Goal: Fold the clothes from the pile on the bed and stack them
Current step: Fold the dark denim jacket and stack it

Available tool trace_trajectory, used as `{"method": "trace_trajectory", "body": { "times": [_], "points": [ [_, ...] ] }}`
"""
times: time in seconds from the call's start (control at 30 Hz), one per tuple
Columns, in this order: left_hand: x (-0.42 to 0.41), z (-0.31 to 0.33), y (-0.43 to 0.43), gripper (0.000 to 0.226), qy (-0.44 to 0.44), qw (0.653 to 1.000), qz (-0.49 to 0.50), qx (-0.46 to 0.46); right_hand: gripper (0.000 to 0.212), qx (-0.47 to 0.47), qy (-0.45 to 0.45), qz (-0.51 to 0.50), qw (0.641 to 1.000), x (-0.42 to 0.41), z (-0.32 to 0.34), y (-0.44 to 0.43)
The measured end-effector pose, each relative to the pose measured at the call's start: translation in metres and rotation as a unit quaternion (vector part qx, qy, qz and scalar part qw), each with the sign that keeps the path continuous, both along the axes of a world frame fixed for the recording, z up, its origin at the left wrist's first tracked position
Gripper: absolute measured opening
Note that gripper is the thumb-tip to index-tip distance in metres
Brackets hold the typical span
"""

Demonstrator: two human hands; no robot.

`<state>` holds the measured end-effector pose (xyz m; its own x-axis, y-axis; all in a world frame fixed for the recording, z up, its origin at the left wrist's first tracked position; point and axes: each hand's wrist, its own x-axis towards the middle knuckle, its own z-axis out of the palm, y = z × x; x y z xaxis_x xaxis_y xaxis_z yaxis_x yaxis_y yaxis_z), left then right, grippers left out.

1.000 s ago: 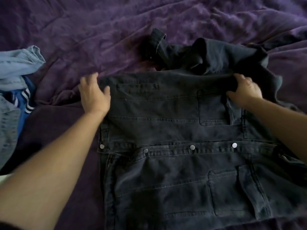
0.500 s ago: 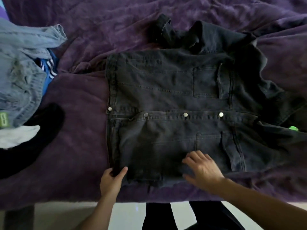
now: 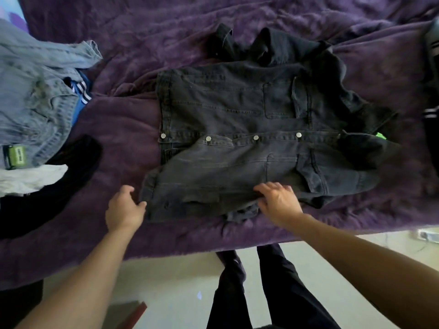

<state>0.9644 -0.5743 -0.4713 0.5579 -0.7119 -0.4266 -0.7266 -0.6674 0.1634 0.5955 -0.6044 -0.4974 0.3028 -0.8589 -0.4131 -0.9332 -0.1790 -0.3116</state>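
Black denim jacket (image 3: 237,110) lies spread out on the purple blanket (image 3: 118,129), snaps facing up. Left hand (image 3: 124,208) pinches its near left corner, right hand (image 3: 279,201) grips the bunched-up near hem. Light-blue denim pile (image 3: 33,103) sits off to the left.

The light is dim and soft, with no hard shadows. The purple cover of the bed (image 3: 237,32) reads dark and muddy, its wrinkles shown only by a faint sheen. The black denim jacket (image 3: 225,110) swallows most detail: its far folds merge into flat black, while its metal snaps (image 3: 255,138) glint as small bright dots. The pale floor (image 3: 178,281) at the bottom is the brightest area, slightly washed out. The left hand (image 3: 123,210) and right hand (image 3: 278,203) are softly smeared at the fingers. The wide lens bows the bed's near edge, and the frame's margins look stretched and soft, the light blue garment (image 3: 31,91) among them.
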Motion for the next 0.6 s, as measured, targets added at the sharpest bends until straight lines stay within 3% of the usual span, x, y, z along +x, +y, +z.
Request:
{"method": "trace_trajectory", "body": {
  "times": [0.1, 0.2, 0.3, 0.37, 0.43, 0.5, 0.53, 0.6],
  "points": [
    [-0.044, 0.001, 0.011, 0.025, -0.001, 0.998, -0.057, -0.034, 0.036, 0.052, 0.036, -0.033, 0.997, -0.015, 0.000, 0.036],
    [-0.109, -0.007, 0.036, 0.009, 0.049, 0.980, -0.187, -0.039, 0.017, 0.093, 0.027, -0.173, 0.980, -0.060, -0.002, 0.059],
    [-0.170, -0.027, 0.060, 0.021, 0.057, 0.951, -0.303, 0.012, 0.016, 0.100, 0.051, -0.342, 0.933, -0.115, -0.005, 0.052],
    [-0.196, -0.046, 0.068, 0.043, 0.037, 0.941, -0.336, 0.030, 0.019, 0.082, 0.036, -0.439, 0.894, -0.144, -0.016, 0.037],
    [-0.208, -0.065, 0.066, 0.066, 0.006, 0.943, -0.332, 0.012, 0.033, 0.059, -0.056, -0.565, 0.821, -0.161, -0.033, 0.019],
    [-0.217, -0.078, 0.056, 0.078, -0.024, 0.945, -0.325, -0.022, 0.053, 0.053, -0.185, -0.698, 0.690, -0.169, -0.047, 0.000],
    [-0.219, -0.083, 0.048, 0.080, -0.038, 0.944, -0.327, -0.027, 0.063, 0.047, -0.232, -0.739, 0.631, -0.173, -0.054, -0.009],
    [-0.221, -0.092, 0.029, 0.073, -0.066, 0.937, -0.342, -0.028, 0.072, 0.034, -0.300, -0.775, 0.556, -0.179, -0.061, -0.029]
  ]
}}
